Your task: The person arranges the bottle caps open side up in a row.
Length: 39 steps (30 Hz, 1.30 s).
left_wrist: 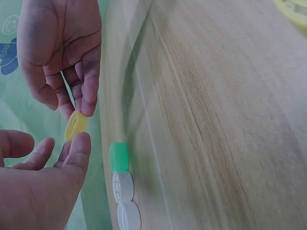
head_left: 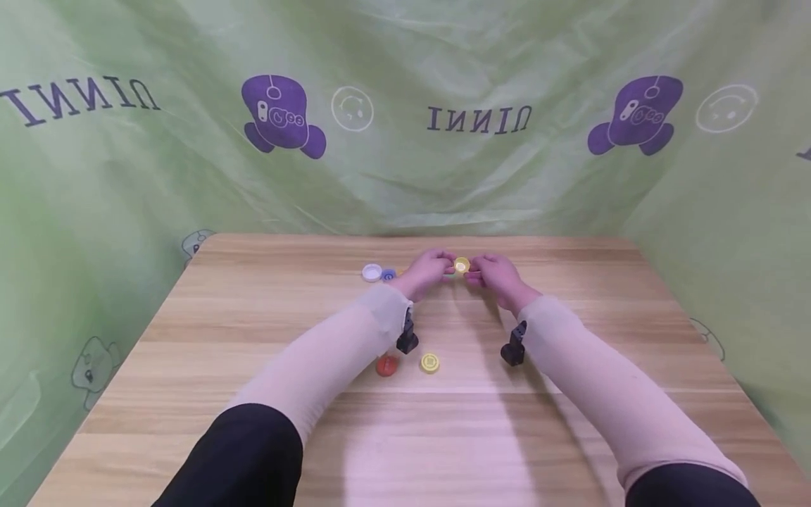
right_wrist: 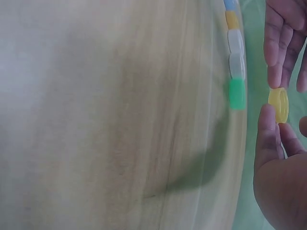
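A yellow bottle cap point(head_left: 461, 265) is held up between my two hands near the far edge of the table. My left hand point(head_left: 426, 273) pinches one side of it with thumb and fingertips. From the opposite side my right hand point(head_left: 500, 276) pinches it too, as the right wrist view shows with the yellow cap point(right_wrist: 278, 105) at the fingertips. Beside the hands, a green cap point(left_wrist: 119, 156) ends a row on the wood, followed by a white cap point(left_wrist: 123, 187) and another white cap point(left_wrist: 129, 216).
Further along the row are an orange cap point(right_wrist: 232, 20), a blue cap point(head_left: 388, 275) and a white cap point(head_left: 372, 272). Nearer me lie a red cap point(head_left: 386, 365) and a second yellow cap point(head_left: 429, 362). A green printed curtain point(head_left: 393, 190) hangs behind the wooden table point(head_left: 266, 303).
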Tool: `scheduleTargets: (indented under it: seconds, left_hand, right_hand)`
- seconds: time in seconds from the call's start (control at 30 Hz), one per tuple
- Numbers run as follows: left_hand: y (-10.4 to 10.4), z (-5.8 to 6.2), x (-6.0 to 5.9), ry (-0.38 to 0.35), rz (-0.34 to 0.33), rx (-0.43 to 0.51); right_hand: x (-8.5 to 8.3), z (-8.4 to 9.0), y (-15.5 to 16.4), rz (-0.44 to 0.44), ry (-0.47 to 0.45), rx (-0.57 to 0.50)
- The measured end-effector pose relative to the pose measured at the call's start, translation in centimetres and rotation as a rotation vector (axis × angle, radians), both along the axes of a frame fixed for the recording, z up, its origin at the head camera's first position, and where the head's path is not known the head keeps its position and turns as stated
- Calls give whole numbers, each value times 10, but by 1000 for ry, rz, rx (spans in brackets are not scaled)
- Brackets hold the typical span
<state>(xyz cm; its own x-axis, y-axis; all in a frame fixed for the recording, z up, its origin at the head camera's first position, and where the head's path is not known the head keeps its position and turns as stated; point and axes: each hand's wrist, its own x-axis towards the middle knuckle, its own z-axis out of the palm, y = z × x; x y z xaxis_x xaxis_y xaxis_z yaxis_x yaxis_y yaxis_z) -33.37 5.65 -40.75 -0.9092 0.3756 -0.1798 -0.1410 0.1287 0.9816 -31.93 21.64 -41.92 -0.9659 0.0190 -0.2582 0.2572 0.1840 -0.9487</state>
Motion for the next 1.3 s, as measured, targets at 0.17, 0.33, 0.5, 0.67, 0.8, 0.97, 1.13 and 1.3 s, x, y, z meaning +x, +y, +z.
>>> scheduleTargets:
  seconds: [0.17, 0.33, 0.5, 0.67, 0.8, 0.97, 1.13, 1.3]
  left_hand:
    - [9, -1, -4, 2, 27, -4]
    - [19, -3, -2, -11, 28, -47]
    - [26, -8, -5, -67, -5, -61]
    - [29, -11, -7, -98, -52, -76]
    - [29, -11, -8, -123, -81, -69]
    - [28, -9, -7, -170, -103, -42]
    - [22, -6, -7, -221, -105, 27]
    - [5, -6, -7, -253, -43, 127]
  right_hand:
    - [-10, 0, 2, -13, 1, 22]
    - [-14, -3, 8, 9, -10, 59]
    - [-16, -7, 17, 42, -48, 62]
    - [-17, -10, 22, 74, -70, 89]
    - [-18, -11, 22, 83, -88, 110]
    - [-19, -12, 21, 89, -90, 134]
    - [-21, -14, 18, 68, -101, 145]
    - [-23, -17, 16, 47, -103, 141]
